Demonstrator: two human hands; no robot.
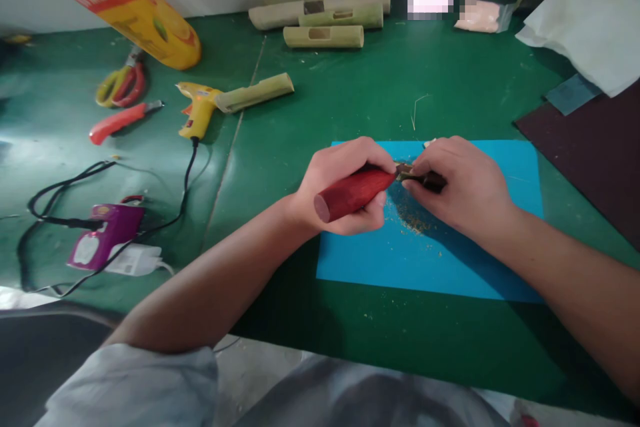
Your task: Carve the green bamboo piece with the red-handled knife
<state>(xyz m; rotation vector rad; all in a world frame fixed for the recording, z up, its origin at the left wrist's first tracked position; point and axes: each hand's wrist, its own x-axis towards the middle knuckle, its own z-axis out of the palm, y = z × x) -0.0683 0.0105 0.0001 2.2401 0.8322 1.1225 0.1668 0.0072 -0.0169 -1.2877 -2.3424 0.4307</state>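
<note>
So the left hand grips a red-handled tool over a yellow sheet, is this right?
Not quite: the head view shows the sheet is blue, not yellow. The left hand does grip the red-handled tool over it.

The tool handle (353, 192) looks like wood, painted red, smooth w/ a soft sheen. The small dark piece (431, 180) at its tip: can't tell what it's made of. Under them a blue paper sheet (425, 267), matt & flat, dusted w/ fine tan sawdust (413, 219). The tabletop (350, 100) is green, matt, a bit scuffed. The bamboo tubes (324, 36): pale, dry, smooth skin. The glue gun (199, 110): glossy yellow plastic. The scissors (120, 83): shiny plastic grips.
</note>
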